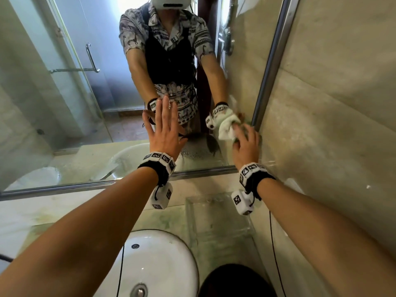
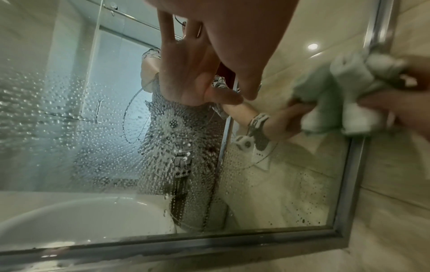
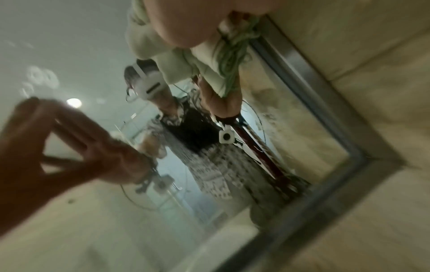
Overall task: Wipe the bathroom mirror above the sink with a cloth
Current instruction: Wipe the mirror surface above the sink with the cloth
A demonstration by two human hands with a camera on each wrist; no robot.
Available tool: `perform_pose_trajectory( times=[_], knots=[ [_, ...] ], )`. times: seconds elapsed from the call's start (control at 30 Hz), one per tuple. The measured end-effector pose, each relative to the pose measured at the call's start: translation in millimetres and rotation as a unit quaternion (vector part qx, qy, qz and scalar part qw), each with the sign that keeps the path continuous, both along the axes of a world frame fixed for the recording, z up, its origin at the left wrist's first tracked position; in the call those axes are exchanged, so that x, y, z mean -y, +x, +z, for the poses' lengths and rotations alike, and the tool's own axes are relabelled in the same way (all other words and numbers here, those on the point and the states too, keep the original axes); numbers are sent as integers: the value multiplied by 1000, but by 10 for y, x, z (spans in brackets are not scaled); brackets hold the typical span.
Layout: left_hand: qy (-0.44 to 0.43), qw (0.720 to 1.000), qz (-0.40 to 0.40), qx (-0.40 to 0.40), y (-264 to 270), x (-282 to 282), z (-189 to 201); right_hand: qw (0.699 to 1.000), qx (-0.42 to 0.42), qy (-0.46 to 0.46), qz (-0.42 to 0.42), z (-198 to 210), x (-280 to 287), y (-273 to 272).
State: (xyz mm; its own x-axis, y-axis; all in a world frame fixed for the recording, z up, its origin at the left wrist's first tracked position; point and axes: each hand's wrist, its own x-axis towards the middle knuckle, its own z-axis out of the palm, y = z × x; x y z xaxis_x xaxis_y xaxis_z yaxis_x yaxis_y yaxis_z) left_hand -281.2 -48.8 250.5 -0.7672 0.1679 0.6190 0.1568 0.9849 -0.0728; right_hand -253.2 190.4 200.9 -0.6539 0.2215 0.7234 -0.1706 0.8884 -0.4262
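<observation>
Glossy glass mirror (image 1: pixel 64 93), brushed metal frame (image 1: pixel 272 67); soft terry cloth (image 1: pixel 228 127)

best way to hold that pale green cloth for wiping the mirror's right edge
Grip the bunched middle of the pale green cloth, coming from the room side with the palm facing the glass, as the right hand does. It is crumpled into a wad beside the metal mirror frame, so curled fingers can press it flat.
</observation>
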Motion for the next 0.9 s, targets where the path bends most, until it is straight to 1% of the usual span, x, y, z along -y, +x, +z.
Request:
perform_pose_trajectory(
  times=[0.07,0.17,0.23,0.3,0.43,0.53,0.63,0.73,0.83,0.9],
  knots=[
    [4,1000,0,5,-39,17,-41,998,-39,-46,-28,220,49,-86],
    [8,1000,0,-5,-98,13,-69,994,-77,-44,-56,376,141,-247],
    [11,1000,0,-13,-137,2,-107,994,-79,-18,-68,270,225,-263],
    [11,1000,2,-19,-176,-1,-132,995,-78,26,-52,91,255,-265],
    [8,1000,-2,-27,-191,-7,-146,987,-88,132,-27,-170,115,-332],
    [9,999,-2,-32,-208,-6,-161,980,-61,191,6,-345,48,-363],
    [3,999,7,-33,-215,1,-168,976,-42,214,27,-457,39,-324],
    [1,999,10,-32,-217,1,-168,965,-23,259,48,-523,15,-292],
    [2,999,8,-36,-210,3,-167,943,9,317,99,-647,-58,-272],
    [2,999,8,-39,-201,-2,-165,922,55,356,141,-843,-101,-205]
  ],
)
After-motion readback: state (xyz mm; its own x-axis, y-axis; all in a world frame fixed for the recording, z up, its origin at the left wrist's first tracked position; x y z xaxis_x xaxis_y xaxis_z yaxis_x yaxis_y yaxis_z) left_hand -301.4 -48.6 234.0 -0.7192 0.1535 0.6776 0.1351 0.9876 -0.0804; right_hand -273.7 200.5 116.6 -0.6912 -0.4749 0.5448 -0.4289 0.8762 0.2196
